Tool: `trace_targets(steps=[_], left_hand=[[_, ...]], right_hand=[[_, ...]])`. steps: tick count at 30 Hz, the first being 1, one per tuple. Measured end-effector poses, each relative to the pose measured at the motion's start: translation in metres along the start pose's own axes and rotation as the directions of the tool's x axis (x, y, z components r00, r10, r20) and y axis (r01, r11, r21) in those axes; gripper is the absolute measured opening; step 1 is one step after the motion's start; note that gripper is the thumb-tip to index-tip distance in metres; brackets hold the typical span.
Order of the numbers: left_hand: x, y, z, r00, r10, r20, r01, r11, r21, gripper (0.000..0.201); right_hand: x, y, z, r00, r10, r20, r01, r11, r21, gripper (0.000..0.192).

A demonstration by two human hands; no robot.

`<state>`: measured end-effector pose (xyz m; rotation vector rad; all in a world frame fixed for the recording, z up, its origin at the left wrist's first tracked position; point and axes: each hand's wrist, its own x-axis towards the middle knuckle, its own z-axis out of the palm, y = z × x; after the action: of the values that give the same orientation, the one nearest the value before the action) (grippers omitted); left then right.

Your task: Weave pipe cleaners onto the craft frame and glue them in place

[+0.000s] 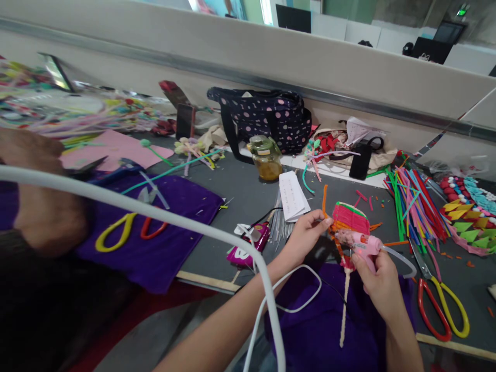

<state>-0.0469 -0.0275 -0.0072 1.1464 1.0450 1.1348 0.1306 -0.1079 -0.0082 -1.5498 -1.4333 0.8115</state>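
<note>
The pink woven craft piece (351, 219), a small fan-like shape of pipe cleaners on a pale stem, sits between the two hands above the grey worktop (248, 199). The left hand (306, 235) pinches its orange edge, fingers closed on it. The right hand (382, 284) is wrapped around a pink glue gun (358, 244), nozzle pressed to the piece's lower side. This looks like the gluing step; the next move likely calls for holding the strand steady against the nozzle. Beyond the hands lie a folded paper (293, 196), whose writing is too small to read, and a jar (266, 157). Right of the right hand lie scissors (442, 302) and a bundle of pipe cleaners (413, 204).
</note>
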Motion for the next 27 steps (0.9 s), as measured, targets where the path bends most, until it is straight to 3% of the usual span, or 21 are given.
trace_targets(steps=[8,13,17,27], left_hand=[[0.001,0.002,0.001,1.0,0.015,0.01,-0.016,1.0,0.013,0.026],[0.002,0.006,0.002,1.0,0.022,-0.003,-0.022,0.998,0.051,0.027],[0.002,0.007,0.001,1.0,0.015,0.008,-0.016,0.999,0.046,0.029],[0.008,0.002,-0.005,0.998,0.053,0.021,-0.054,0.995,0.08,0.027]], right_hand=[[0.003,-0.004,-0.005,0.999,0.026,-0.029,-0.026,1.0,0.001,0.035],[0.009,-0.001,-0.008,0.983,0.108,0.15,-0.142,0.961,0.237,0.033],[0.017,0.005,-0.011,0.963,0.085,0.256,-0.183,0.904,0.387,0.031],[0.035,0.013,-0.012,0.92,0.093,0.381,-0.284,0.828,0.484,0.034]])
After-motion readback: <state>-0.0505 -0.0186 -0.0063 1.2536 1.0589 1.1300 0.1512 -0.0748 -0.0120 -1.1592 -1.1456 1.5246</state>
